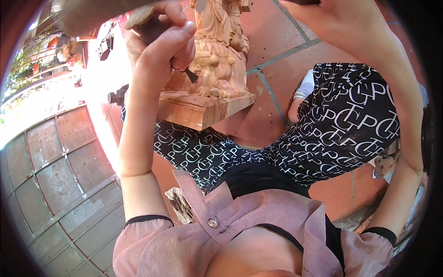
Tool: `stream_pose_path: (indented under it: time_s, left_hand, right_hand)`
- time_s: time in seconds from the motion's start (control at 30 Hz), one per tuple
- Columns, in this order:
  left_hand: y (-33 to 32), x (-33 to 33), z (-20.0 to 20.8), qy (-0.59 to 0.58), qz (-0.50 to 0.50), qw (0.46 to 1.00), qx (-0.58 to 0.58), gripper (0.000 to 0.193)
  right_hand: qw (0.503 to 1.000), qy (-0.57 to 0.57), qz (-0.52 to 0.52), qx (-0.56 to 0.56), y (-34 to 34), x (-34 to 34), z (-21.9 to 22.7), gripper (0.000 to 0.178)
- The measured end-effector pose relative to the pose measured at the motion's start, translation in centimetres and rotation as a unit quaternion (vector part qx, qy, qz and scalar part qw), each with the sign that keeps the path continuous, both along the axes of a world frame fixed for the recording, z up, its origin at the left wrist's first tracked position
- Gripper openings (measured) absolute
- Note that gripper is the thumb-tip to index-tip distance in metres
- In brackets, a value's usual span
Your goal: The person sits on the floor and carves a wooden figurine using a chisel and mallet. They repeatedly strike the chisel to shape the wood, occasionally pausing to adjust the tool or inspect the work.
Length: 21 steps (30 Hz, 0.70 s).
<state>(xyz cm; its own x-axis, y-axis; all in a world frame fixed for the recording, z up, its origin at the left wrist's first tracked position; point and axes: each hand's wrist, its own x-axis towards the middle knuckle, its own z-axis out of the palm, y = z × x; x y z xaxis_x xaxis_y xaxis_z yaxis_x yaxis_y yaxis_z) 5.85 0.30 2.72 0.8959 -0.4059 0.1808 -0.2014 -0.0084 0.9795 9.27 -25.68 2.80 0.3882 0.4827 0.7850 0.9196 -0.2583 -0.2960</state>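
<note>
My left hand (161,44) is closed round a carving chisel, its round wooden handle end (140,19) sticking up above the fist. Below the fingers, the chisel's dark flat blade (192,75) shows against the lower part of a carved wooden statue (217,60). The statue stands upright on a thick square base (203,108) between my legs; its top is cut off by the frame. At the upper right my right hand (318,14) is partly out of view, closed on a dark thing of which only a sliver shows. A blurred brownish shape (97,16) hangs over the chisel handle's end.
Reddish floor tiles (281,60) with grey joints lie around the statue. My legs in black patterned trousers (341,120) flank it. A rough piece of wood (179,203) lies by my left side. A metal-framed panel (55,157) is at the left, with bright daylight above it.
</note>
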Motion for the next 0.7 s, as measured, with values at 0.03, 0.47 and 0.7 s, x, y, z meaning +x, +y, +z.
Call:
stream_pose_path:
  time_s: [0.03,0.47,0.7]
  left_hand:
    - [-0.3,-0.2,0.1,-0.013,-0.004,1.000,0.008,0.016]
    - [2.5,0.4,2.6,-0.028,0.079,0.995,-0.053,0.031]
    - [0.7,2.6,-0.9,0.079,0.092,0.993,-0.006,0.025]
  right_hand:
    - [1.000,0.020,0.006,0.018,0.1,-0.2,0.4,0.048]
    - [0.985,0.154,0.064,-0.038,-1.3,-1.7,1.8,0.046]
    - [0.985,0.135,0.096,-0.052,-1.5,-1.4,1.5,0.046]
